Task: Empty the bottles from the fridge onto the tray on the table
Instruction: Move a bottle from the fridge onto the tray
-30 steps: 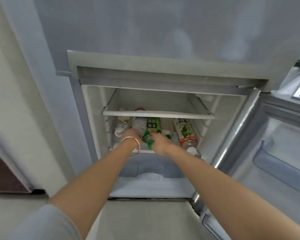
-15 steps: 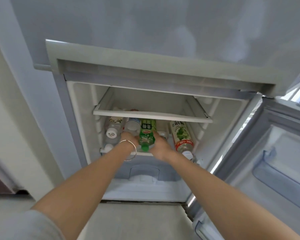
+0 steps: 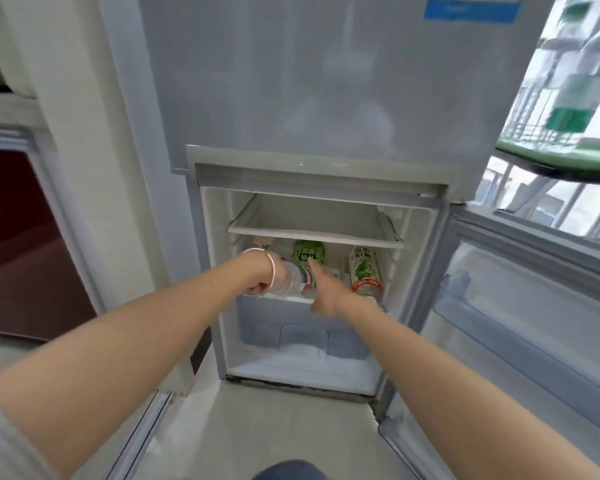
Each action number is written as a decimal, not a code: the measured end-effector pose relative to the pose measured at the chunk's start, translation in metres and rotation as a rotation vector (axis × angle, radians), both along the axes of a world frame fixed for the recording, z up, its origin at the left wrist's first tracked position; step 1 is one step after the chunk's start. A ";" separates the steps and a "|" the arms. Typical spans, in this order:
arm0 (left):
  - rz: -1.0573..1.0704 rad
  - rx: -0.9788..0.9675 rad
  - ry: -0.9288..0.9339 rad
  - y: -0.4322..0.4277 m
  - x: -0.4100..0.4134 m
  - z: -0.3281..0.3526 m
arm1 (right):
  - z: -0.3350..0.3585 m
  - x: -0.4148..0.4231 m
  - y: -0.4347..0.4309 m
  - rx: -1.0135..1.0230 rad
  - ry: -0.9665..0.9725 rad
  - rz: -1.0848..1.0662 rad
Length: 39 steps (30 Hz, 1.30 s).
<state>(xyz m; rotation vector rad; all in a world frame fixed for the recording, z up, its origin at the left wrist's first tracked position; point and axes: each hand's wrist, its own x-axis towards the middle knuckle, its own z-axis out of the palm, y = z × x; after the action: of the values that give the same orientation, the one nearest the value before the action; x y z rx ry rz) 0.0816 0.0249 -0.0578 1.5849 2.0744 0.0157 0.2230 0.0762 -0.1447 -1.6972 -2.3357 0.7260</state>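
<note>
The fridge (image 3: 312, 216) stands open, bottles lying on its middle shelf (image 3: 291, 296). The left hand (image 3: 260, 277) grips a clear bottle (image 3: 293, 277), red cap toward the camera. The right hand (image 3: 323, 289) is half-open against the green bottle (image 3: 309, 252), which lies front-to-back.

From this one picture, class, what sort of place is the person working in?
Probably a home kitchen or a room beside a balcony. A household fridge stands open with drink bottles on its shelf, and a window with railings is on the right.
</note>
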 end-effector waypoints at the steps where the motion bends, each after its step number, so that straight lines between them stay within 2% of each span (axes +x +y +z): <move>1: -0.032 -0.066 0.038 -0.003 0.006 0.009 | 0.007 0.004 -0.008 0.006 0.001 0.014; 4: -0.073 -0.177 0.100 -0.022 0.039 0.058 | 0.027 0.022 -0.037 0.041 0.024 0.040; 8: -0.132 -0.259 0.159 -0.039 0.082 0.121 | 0.062 0.057 -0.074 0.076 0.150 -0.005; 12: -0.231 -0.254 0.179 -0.061 0.136 0.189 | 0.122 0.111 -0.116 0.049 0.338 0.051; 15: -0.306 -0.057 0.145 -0.075 0.180 0.239 | 0.171 0.153 -0.140 -0.018 0.497 0.037; 19: -0.376 0.323 -0.073 -0.080 0.233 0.285 | 0.223 0.210 -0.137 0.013 0.692 -0.078; 22: -0.420 0.683 -0.262 -0.070 0.263 0.293 | 0.254 0.245 -0.129 0.106 0.740 -0.161; 24: -0.428 0.793 -0.369 -0.052 0.287 0.292 | 0.271 0.271 -0.113 0.231 0.736 -0.258; 27: -0.443 0.715 -0.473 -0.024 0.316 0.278 | 0.288 0.299 -0.081 0.480 0.662 -0.382; 30: -0.426 0.637 -0.565 0.011 0.336 0.261 | 0.298 0.319 -0.038 0.604 0.698 -0.466; 34: -0.523 0.569 -0.802 0.063 0.362 0.231 | 0.292 0.335 0.027 0.637 0.717 -0.593; 39: -0.393 0.599 -0.921 0.115 0.384 0.193 | 0.267 0.336 0.079 0.584 0.695 -0.647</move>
<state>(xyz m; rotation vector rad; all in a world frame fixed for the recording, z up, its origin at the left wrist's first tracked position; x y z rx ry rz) 0.4658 0.1404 0.1352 1.7888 1.0572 1.0881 0.5587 0.1550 0.1224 -1.4599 -1.2483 0.3581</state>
